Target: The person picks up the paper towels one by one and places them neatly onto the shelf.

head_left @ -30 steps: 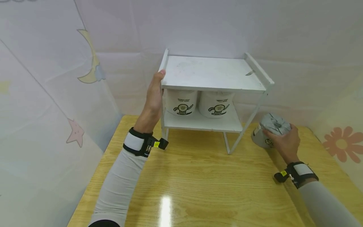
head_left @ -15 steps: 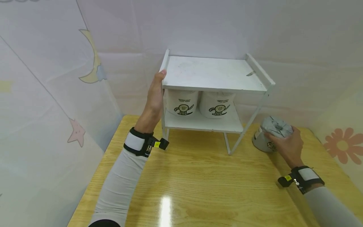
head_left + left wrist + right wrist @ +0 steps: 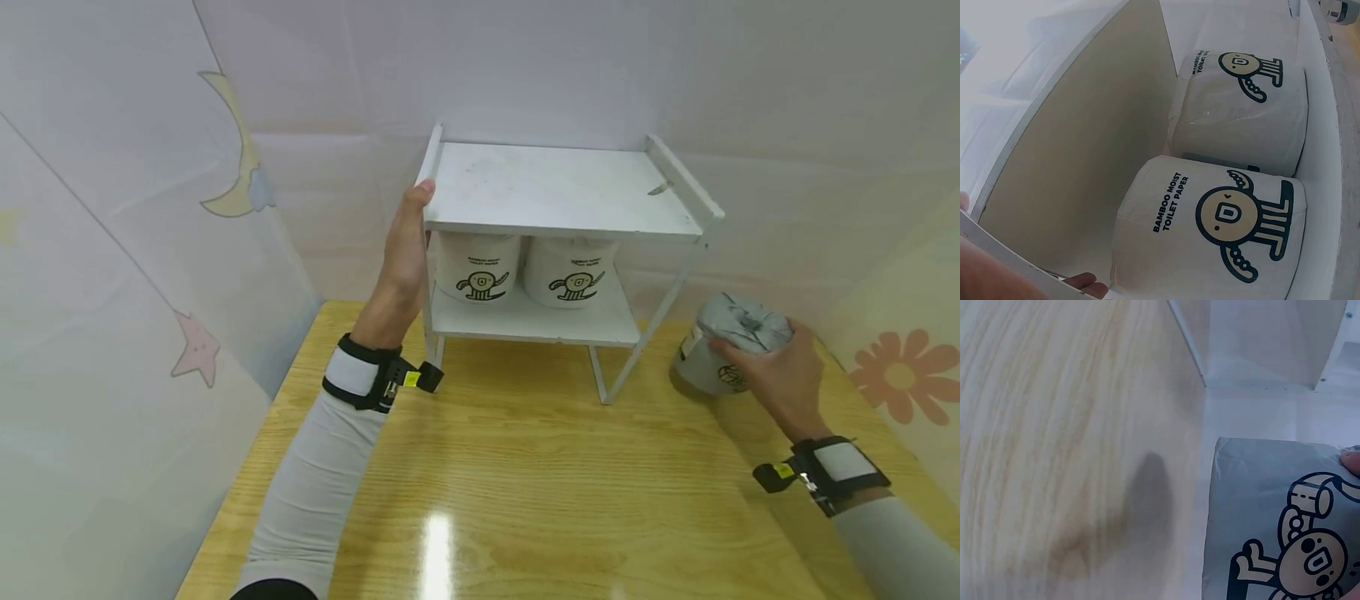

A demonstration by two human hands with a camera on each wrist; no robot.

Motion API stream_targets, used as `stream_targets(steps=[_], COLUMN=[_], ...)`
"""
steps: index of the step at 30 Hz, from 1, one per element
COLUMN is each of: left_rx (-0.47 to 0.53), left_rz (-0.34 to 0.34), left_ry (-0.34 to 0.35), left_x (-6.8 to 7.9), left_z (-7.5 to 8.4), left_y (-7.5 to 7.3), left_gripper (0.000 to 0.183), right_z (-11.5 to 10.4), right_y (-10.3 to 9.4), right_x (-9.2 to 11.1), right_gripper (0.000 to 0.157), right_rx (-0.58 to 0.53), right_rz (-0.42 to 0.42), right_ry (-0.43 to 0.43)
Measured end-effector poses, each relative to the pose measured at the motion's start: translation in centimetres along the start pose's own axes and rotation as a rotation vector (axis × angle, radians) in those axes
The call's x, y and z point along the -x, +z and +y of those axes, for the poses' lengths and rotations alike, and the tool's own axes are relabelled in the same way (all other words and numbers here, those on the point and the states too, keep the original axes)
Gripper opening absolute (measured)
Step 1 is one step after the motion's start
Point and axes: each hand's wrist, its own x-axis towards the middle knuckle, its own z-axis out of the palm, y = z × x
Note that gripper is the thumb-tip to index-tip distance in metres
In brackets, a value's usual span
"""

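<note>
My left hand grips the left side of a small white two-tier rack, thumb near its top shelf. Two wrapped toilet paper rolls stand side by side on the lower shelf, a left roll and a right roll; their tops are hidden by the upper shelf. To the right of the rack, my right hand holds a grey-wrapped toilet paper roll from its right side. A shadow lies under this roll. In the right wrist view, a cartoon figure shows on its grey wrapper.
The rack's angled legs stand on a wooden table. Printed cloth hangs close behind the rack and along both sides. A dark mark lies on the top shelf.
My right hand has shifted to the right with the grey-wrapped toilet paper roll. My left hand keeps its hold on the rack, and the two rolls inside stay put.
</note>
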Motion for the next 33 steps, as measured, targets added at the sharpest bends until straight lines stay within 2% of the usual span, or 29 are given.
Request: stream_targets(steps=[5,11,20,33], left_rx=[-0.002,0.002,0.012,0.009], left_rz=[0.005,0.005,0.005,0.005], left_ry=[0.003,0.011,0.027,0.007], left_x=[-0.5,-1.2,-1.1,-1.0], left_z=[-0.8,-1.8,-1.8,-1.8], left_y=[-0.2,-0.5,-0.4,-0.5], left_gripper=[0.067,0.067,0.067,0.067], right_z=[-0.9,-2.5,-5.6,-10.2], right_y=[-0.7,-2.2,-5.1,-9.2], right_x=[-0.1,-0.2,-0.9,-1.1], right_gripper=[0.099,0.099,0.103,0.106], right_rx=[0.015,-0.002,0.042,0.156], right_rz=[0.02,-0.004,-0.028,0.029], right_ry=[-0.054,-0.069,-0.051,-0.041])
